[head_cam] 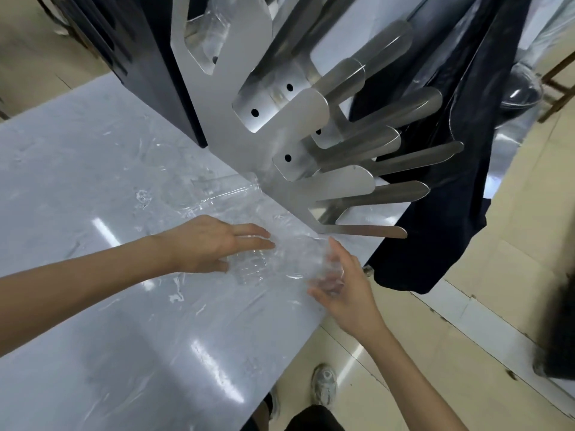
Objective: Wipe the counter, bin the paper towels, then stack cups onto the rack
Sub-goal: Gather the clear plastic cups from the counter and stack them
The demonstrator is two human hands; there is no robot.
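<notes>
step: stacking cups | left hand (214, 244) spread flat, touching clear cup (252, 269) lying on counter (93, 169) | right hand (339, 284) curled round second clear cup (326, 275), grip unclear | rack (280, 126) just behind | tip: seat cup squarely over a prong

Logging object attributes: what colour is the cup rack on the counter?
Bare silver metal, brushed and unpainted: the rack shows best in the head view, the only one.

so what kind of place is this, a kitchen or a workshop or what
Probably a drinks counter or cafe work area, not a home kitchen. A tall metal rack with many prongs stands on a grey counter, clear plastic cups lie on it, and a dark apron-like cloth hangs beside it.
</notes>
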